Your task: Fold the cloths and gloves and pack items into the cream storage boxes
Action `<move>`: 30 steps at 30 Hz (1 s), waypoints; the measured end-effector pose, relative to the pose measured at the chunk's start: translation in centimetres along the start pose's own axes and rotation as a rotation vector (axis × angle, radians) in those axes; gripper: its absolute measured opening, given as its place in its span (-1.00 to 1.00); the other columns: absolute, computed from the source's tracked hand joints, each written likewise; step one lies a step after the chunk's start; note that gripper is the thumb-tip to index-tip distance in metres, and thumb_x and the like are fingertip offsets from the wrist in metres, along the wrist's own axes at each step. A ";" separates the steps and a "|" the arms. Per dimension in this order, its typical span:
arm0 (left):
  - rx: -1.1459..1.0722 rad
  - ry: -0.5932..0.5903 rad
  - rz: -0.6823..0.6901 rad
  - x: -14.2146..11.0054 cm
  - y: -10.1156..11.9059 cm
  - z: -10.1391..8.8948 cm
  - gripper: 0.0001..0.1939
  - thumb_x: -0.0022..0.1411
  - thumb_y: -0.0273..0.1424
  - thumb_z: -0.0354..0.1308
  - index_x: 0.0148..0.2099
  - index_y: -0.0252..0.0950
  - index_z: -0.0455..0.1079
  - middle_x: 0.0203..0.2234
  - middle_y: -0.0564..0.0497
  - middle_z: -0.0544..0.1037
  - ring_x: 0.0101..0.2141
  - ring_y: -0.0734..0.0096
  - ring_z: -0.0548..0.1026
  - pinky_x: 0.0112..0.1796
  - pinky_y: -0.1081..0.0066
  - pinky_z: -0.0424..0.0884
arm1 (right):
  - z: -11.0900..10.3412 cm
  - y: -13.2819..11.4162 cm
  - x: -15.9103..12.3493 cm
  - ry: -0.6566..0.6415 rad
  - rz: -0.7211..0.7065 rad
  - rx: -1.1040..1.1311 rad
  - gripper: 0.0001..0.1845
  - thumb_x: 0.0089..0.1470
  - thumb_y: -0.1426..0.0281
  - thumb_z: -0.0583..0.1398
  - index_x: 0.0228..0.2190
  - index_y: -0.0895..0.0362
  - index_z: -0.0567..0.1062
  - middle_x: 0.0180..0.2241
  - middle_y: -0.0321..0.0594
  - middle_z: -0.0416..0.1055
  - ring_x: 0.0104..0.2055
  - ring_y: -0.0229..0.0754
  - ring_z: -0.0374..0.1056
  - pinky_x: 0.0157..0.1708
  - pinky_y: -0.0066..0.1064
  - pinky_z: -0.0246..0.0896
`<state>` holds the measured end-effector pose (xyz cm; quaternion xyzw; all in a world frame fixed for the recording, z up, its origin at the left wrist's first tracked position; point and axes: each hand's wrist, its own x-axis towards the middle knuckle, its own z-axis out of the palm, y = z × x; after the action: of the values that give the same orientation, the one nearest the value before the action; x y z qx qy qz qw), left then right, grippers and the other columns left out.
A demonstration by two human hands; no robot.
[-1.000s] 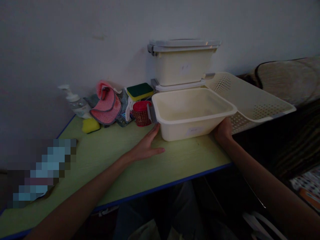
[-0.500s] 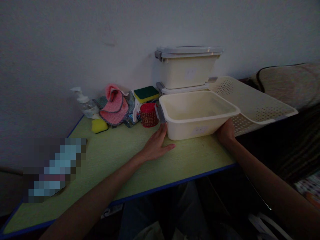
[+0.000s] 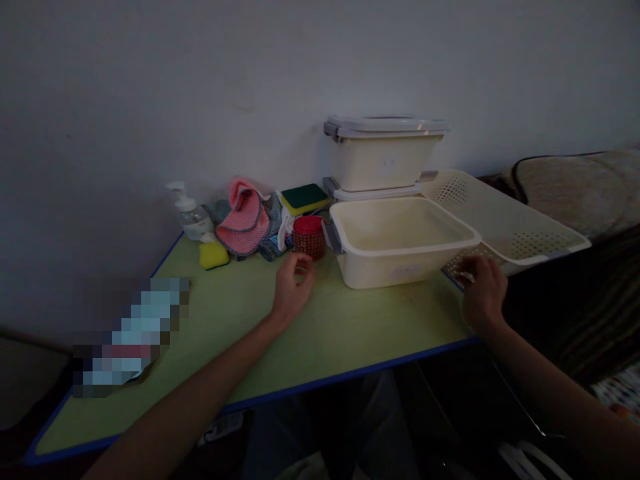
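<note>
An open cream plastic box (image 3: 400,263) without a lid stands on the table, a grey latch hanging at its left end. My left hand (image 3: 291,293) is just left of the box, fingers loosely curved and apart, holding nothing. Its fingertips overlap the lower edge of a red-lidded round container (image 3: 309,238) in view; whether they touch is unclear. My right hand (image 3: 485,293) hovers off the box's right end, in front of the perforated cream basket (image 3: 505,220). Its fingers are bent and parted, with nothing visible in them.
A lidded box (image 3: 385,160) is stacked on another behind the open one. Leftward lie a green-yellow sponge (image 3: 304,200), pink cloth (image 3: 245,223), yellow sponge (image 3: 213,255) and pump bottle (image 3: 193,217). A pixelated flat object (image 3: 135,333) is at the table's left. The table's blue edge (image 3: 350,381) runs along the front.
Both hands have come off the open box: the left moved left toward the red-lidded container, the right moved outward to the right. The view has shifted slightly; the box stays on the table.
</note>
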<state>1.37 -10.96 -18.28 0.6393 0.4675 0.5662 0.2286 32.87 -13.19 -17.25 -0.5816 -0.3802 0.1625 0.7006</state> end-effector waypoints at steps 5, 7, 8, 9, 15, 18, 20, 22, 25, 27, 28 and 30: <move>-0.012 0.226 0.076 2.0 -1.0 -1.9 -0.85 -0.01 -0.60 0.03 -0.35 -0.29 0.27 -0.47 0.09 0.37 -0.44 0.50 0.38 -0.40 0.50 0.31 | -1.3 -2.9 -3.6 -0.172 -0.150 -0.117 -0.67 -0.01 0.13 0.08 -0.60 0.11 0.32 -0.65 -0.36 0.20 -0.62 -0.32 0.09 -0.62 -0.45 -0.01; 0.004 0.305 0.056 2.7 -1.8 -2.5 -0.84 -0.03 -0.62 0.03 -0.36 -0.29 0.25 -0.47 0.10 0.36 -0.44 0.51 0.37 -0.39 0.50 0.29 | -0.6 -4.2 -5.5 -0.387 -0.261 -0.218 -0.65 0.06 0.13 0.04 -0.57 0.11 0.34 -0.66 -0.34 0.21 -0.62 -0.30 0.10 -0.63 -0.45 0.00; 0.009 0.335 0.043 3.0 -2.1 -2.7 -0.83 -0.03 -0.63 0.02 -0.37 -0.29 0.25 -0.48 0.10 0.35 -0.44 0.51 0.36 -0.38 0.50 0.28 | 0.0 -4.9 -6.4 -0.547 -0.358 -0.291 -0.64 0.12 0.16 -0.01 -0.56 0.11 0.33 -0.66 -0.33 0.21 -0.62 -0.30 0.11 -0.62 -0.45 0.02; 0.012 0.357 0.032 3.2 -2.5 -2.9 -0.82 -0.04 -0.64 0.02 -0.37 -0.29 0.24 -0.48 0.11 0.35 -0.43 0.51 0.36 -0.38 0.50 0.28 | 0.8 -5.5 -7.4 -0.682 -0.468 -0.350 -0.64 0.16 0.21 -0.04 -0.56 0.11 0.31 -0.64 -0.32 0.22 -0.60 -0.29 0.14 -0.59 -0.45 0.04; 0.027 0.408 -0.012 4.0 -3.9 -3.6 -0.81 -0.06 -0.66 0.02 -0.39 -0.30 0.25 -0.50 0.11 0.34 -0.45 0.50 0.34 -0.40 0.50 0.26 | 9.1 -7.9 -11.9 -1.217 -0.984 -0.670 -0.65 0.22 0.37 -0.11 -0.49 0.17 0.34 -0.52 -0.20 0.30 -0.46 -0.25 0.21 -0.43 -0.42 0.04; 0.037 0.420 -0.019 4.2 -4.3 -3.8 -0.82 -0.06 -0.66 0.02 -0.41 -0.30 0.24 -0.49 0.11 0.34 -0.44 0.49 0.34 -0.40 0.49 0.26 | 13.8 -8.0 -13.1 -1.306 -0.880 -0.861 -0.70 0.22 0.35 -0.08 -0.37 0.17 0.38 -0.38 -0.16 0.38 -0.36 -0.21 0.29 -0.39 -0.42 0.06; 0.044 0.433 -0.025 4.3 -4.6 -4.0 -0.83 -0.06 -0.66 0.01 -0.42 -0.29 0.23 -0.50 0.11 0.33 -0.45 0.49 0.34 -0.40 0.49 0.27 | 16.5 -7.7 -13.3 -1.293 -0.851 -0.882 -0.73 0.20 0.37 -0.07 -0.32 0.17 0.39 -0.31 -0.13 0.40 -0.31 -0.17 0.32 -0.38 -0.41 0.08; 0.051 0.446 -0.034 4.5 -5.0 -4.1 -0.83 -0.06 -0.65 0.01 -0.42 -0.29 0.23 -0.50 0.11 0.32 -0.46 0.50 0.33 -0.41 0.50 0.27 | 18.5 -7.2 -13.3 -1.273 -0.822 -0.894 -0.75 0.18 0.41 -0.06 -0.29 0.19 0.39 -0.26 -0.09 0.40 -0.27 -0.14 0.33 -0.36 -0.40 0.11; 0.064 0.464 -0.048 4.5 -5.5 -4.1 -0.83 -0.05 -0.63 0.00 -0.39 -0.29 0.22 -0.48 0.10 0.33 -0.47 0.50 0.33 -0.43 0.50 0.28 | 20.0 -6.2 -13.2 -1.251 -0.778 -0.909 -0.76 0.15 0.45 -0.05 -0.27 0.20 0.39 -0.22 -0.05 0.40 -0.26 -0.12 0.34 -0.34 -0.38 0.13; 0.077 0.473 -0.052 4.6 -5.7 -4.2 -0.83 -0.04 -0.62 0.00 -0.37 -0.29 0.22 -0.47 0.10 0.33 -0.47 0.50 0.33 -0.43 0.50 0.28 | 20.3 -5.6 -13.2 -1.243 -0.756 -0.909 -0.77 0.14 0.45 -0.04 -0.26 0.19 0.38 -0.22 -0.06 0.40 -0.25 -0.13 0.35 -0.33 -0.39 0.14; 0.086 0.475 -0.050 4.6 -5.8 -4.2 -0.83 -0.04 -0.62 0.00 -0.36 -0.28 0.22 -0.46 0.09 0.32 -0.46 0.50 0.33 -0.43 0.50 0.29 | 20.2 -5.4 -13.2 -1.241 -0.749 -0.907 -0.77 0.14 0.45 -0.04 -0.25 0.19 0.37 -0.22 -0.07 0.40 -0.25 -0.14 0.35 -0.33 -0.39 0.15; 0.108 0.475 -0.045 4.8 -5.9 -4.4 -0.80 -0.04 -0.62 0.00 -0.33 -0.28 0.22 -0.44 0.09 0.31 -0.45 0.50 0.34 -0.43 0.49 0.29 | 20.1 -5.2 -13.2 -1.242 -0.742 -0.895 -0.78 0.14 0.44 -0.04 -0.26 0.19 0.37 -0.22 -0.09 0.39 -0.23 -0.14 0.34 -0.32 -0.39 0.15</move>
<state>-5.14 -5.16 -19.54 0.4889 0.5518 0.6696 0.0903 8.60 -9.57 -16.17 -0.4468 -0.8901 0.0462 0.0768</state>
